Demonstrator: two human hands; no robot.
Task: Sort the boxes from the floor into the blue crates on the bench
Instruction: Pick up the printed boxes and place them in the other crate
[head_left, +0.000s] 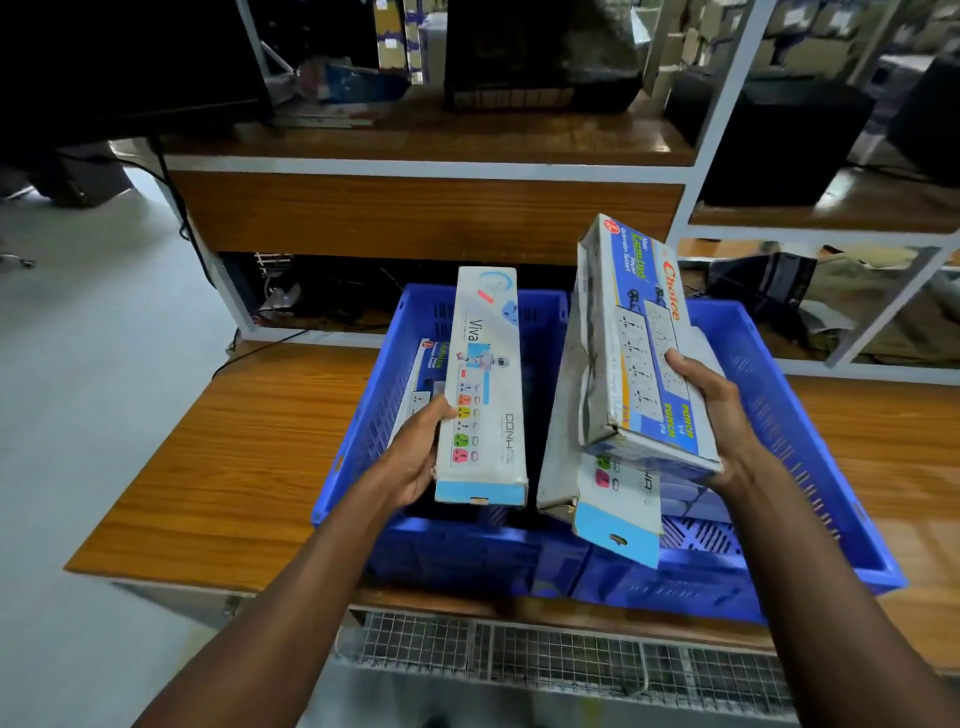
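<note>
Your left hand (415, 457) is gripping the Viva box (483, 384) over the left crate (358, 415); your right hand (711, 415) is clutching the Choice box (639, 338) (plus another underneath) over the right crate (810, 441).

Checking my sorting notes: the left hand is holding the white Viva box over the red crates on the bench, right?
Not quite: the crates are blue, not red. The head view shows the left hand holding the Viva box over them on the bench.
</note>
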